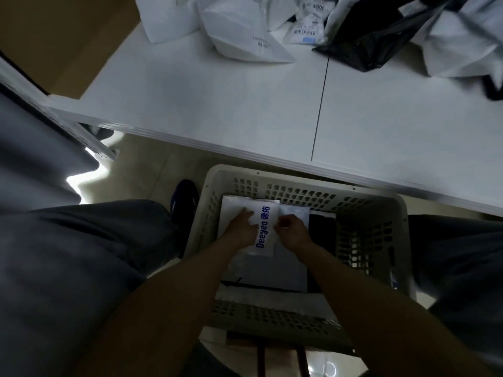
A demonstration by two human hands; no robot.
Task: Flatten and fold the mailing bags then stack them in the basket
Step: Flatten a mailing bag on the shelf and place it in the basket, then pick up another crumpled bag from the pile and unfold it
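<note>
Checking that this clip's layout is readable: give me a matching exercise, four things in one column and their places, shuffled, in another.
Things:
1 Deeyeo bag
2 black bag
3 basket
4 shoe

Places:
A on the table, far side
B on the floor by the table's near edge
C in the basket, topmost
D on the floor, left of the basket

Pairs: 1-C, 2-A, 3-B, 4-D

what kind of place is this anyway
Likely a parcel packing or sorting workstation, though the room itself is barely shown: a white table with a pile of crumpled mailing bags, one bearing a barcode label, and a perforated plastic basket on the floor holding folded bags.
</note>
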